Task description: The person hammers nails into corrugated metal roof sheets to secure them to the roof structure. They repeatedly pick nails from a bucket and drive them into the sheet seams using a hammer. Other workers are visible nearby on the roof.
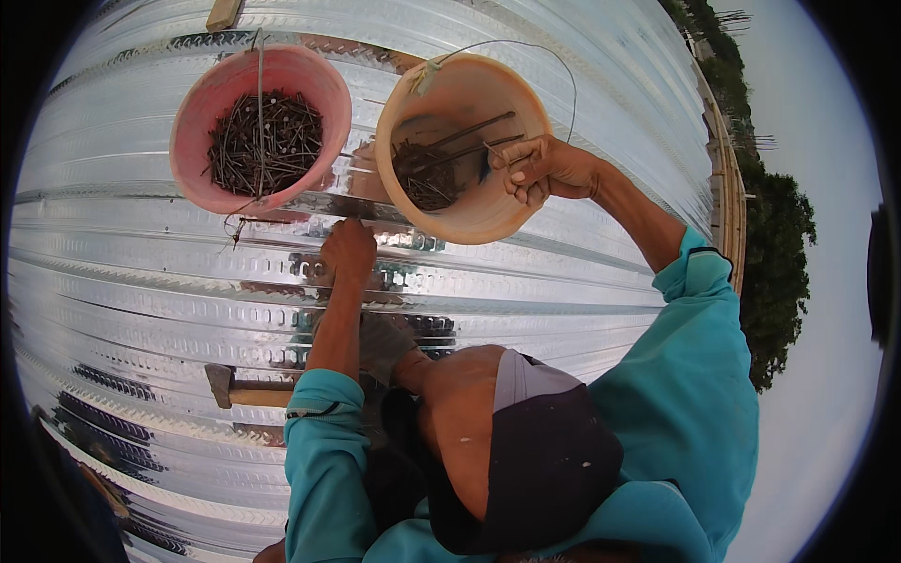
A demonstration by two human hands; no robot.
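My right hand (548,170) is over the right rim of a pale orange bucket (516,94), its fingers curled and pinched together; a thin sliver shows at the fingertips, too small to name. Inside that bucket lies a dark pincer-like tool with two long handles (474,129), on a pile of dark nails (430,188). My left hand (349,248) is closed in a fist against the shiny ribbed metal sheeting (216,244), below the gap between the two buckets. Whatever it may hold is hidden. Left of the orange bucket stands a pink bucket (328,80) with many nails (267,141).
A hammer (246,388) with a wooden handle lies left of my left forearm. A wood block (223,14) rests at the far left. Both buckets have wire handles. At the right, the sheeting ends along a wooden edge (727,197), with trees (774,263) beyond.
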